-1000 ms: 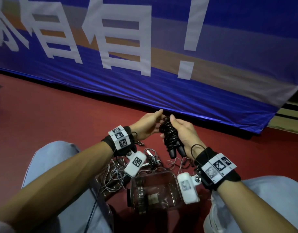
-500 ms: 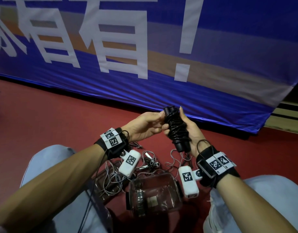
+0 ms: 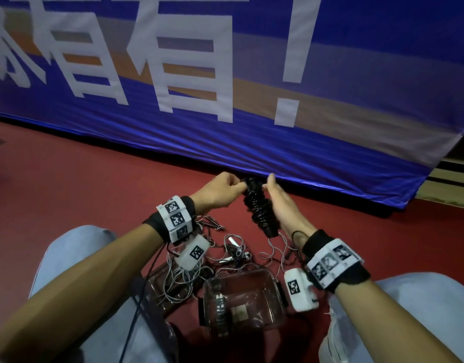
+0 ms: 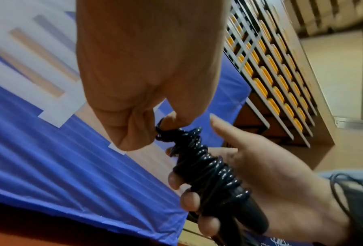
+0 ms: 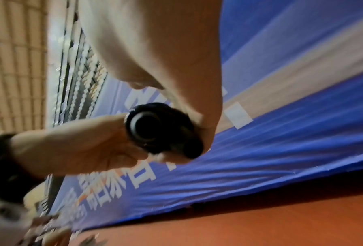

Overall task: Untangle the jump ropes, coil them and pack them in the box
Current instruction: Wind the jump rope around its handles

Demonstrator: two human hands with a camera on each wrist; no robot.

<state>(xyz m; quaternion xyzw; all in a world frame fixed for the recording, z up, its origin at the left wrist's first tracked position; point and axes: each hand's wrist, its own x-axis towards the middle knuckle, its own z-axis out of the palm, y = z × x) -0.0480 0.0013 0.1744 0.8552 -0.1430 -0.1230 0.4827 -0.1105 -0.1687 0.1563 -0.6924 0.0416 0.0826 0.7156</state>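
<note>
Head view has the right hand [image 3: 279,205] wrapped round a black jump rope bundle [image 3: 259,208], cord wound tight over the handles, fingers curled over the lower part with the thumb sticking up. Left hand [image 3: 220,191] is pinching the cord at the top end of the bundle, fingertips pressed together on a loop. Bundle's held up in the air between both hands, long axis tilted, top end pointing far and a bit left, bottom end near and right. Under it on the red floor [image 3: 68,184] there's a tangle of thin grey ropes [image 3: 189,273], and a clear plastic box [image 3: 276,292] nearer, between the person's knees. Big blue banner [image 3: 356,127] with white characters along the far side.
</note>
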